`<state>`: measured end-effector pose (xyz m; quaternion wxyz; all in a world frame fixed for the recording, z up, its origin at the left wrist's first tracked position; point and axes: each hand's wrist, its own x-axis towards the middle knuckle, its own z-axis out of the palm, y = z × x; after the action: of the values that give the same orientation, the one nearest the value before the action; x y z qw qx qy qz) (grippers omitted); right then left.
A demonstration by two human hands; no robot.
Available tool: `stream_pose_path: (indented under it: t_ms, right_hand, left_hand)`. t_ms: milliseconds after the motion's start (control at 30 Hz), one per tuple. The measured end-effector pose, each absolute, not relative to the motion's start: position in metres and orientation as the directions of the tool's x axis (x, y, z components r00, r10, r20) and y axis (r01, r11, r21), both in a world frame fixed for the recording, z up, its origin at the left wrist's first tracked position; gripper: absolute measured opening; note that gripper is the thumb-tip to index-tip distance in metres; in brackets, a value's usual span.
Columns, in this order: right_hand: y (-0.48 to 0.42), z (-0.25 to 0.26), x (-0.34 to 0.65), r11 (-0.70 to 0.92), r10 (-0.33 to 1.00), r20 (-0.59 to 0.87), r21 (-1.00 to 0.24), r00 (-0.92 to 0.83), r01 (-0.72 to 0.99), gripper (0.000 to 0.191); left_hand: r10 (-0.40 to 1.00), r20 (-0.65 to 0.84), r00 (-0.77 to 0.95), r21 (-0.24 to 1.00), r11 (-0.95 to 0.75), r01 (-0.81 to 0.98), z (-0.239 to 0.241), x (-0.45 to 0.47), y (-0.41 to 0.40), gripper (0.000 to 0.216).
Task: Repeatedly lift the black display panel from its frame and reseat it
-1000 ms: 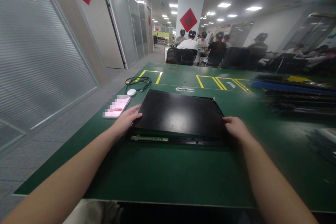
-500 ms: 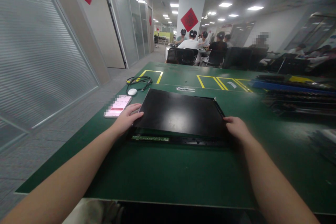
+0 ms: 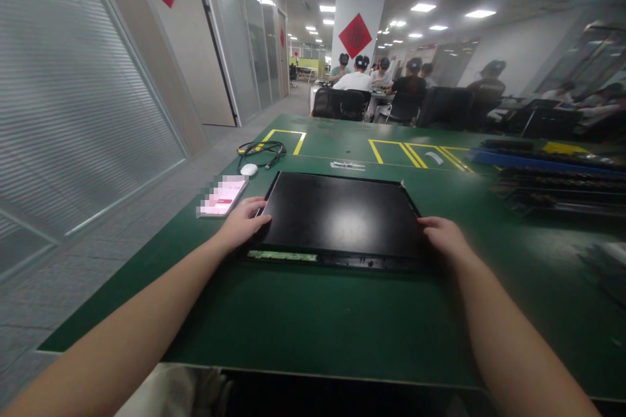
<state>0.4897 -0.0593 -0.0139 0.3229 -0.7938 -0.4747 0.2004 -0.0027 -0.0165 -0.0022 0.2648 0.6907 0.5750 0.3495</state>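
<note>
- Evidently, the item in hand is a dark, glossy panel [image 3: 337, 208], lying face up at the centre of the frame, within a black tray-like frame [image 3: 352, 263] on the green counter [image 3: 337, 326].
- Left hand [image 3: 240, 223]: at the left edge of the panel, thumb and fingers slightly parted, thumb tip lapping the edge. Whether this grip pinches the panel or merely rests against it, I cannot tell.
- Right hand [image 3: 446, 239]: at the right edge, thumb and forefinger close together against the border. The undersides of the fingers are hidden; whether this grip is pinching cannot be told.
- A narrow green circuit strip [image 3: 282, 256] is exposed along the lower left of the black frame, just below the panel.
- Left of centre: a phone [image 3: 228, 196], screen lit pink and partly pixelated, lies near the left hand. Just beyond it sit a white rounded object [image 3: 249, 170] and a coiled black cable [image 3: 264, 151].
- Above the panel: a small pale strip [image 3: 347, 165], well apart from both hands; further up, yellow tape lines [image 3: 286, 132] mark the surface.
- Right side of the frame: a stack of dark parts [image 3: 548, 186], too blurred to itemise.
- Upper centre: several people [image 3: 355, 81] seated at another table.
</note>
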Motion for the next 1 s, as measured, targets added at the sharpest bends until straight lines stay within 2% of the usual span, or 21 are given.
stream_pose_path:
  t_ms: [233,467,900,1000]
  right_hand:
    - [-0.059,-0.021,0.495,-0.306,0.89,-0.009,-0.752,0.456,0.584,0.044]
    - [-0.062,-0.012,0.488,-0.356,0.876,-0.046,-0.733,0.481,0.579,0.047]
    - [-0.06,-0.014,0.49,-0.346,0.879,-0.019,-0.712,0.477,0.611,0.042]
    - [-0.062,-0.011,0.487,-0.36,0.877,-0.015,-0.683,0.48,0.635,0.041]
  left_hand:
    - [0.976,0.19,0.104,0.665,-0.206,0.718,-0.003,-0.002,-0.016,0.054]
    - [0.969,0.201,0.143,0.603,-0.237,0.762,-0.006,-0.005,-0.015,0.054]
    - [0.962,0.219,0.161,0.574,-0.261,0.776,-0.006,0.0,-0.018,0.046]
    - [0.963,0.21,0.169,0.606,-0.264,0.75,0.0,0.0,-0.02,0.055]
